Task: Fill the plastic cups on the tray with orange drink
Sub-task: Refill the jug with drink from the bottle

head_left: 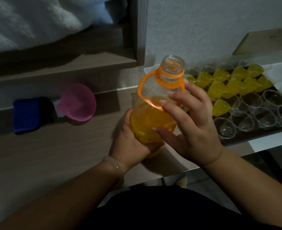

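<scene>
An uncapped clear bottle (155, 113) with an orange handle ring is about half full of orange drink. It is held roughly upright above the wooden desk. My left hand (133, 141) grips its base. My right hand (190, 123) rests against its right side with the fingers spread. To the right a dark tray (253, 135) carries several small clear plastic cups. The far cups (228, 83) hold orange drink; the near cups (243, 122) are empty.
A pink funnel (78, 103) lies on its side on the desk at the left, beside a blue box (26, 114). A wooden shelf and white bedding are at the back left. The desk's front edge runs below my hands.
</scene>
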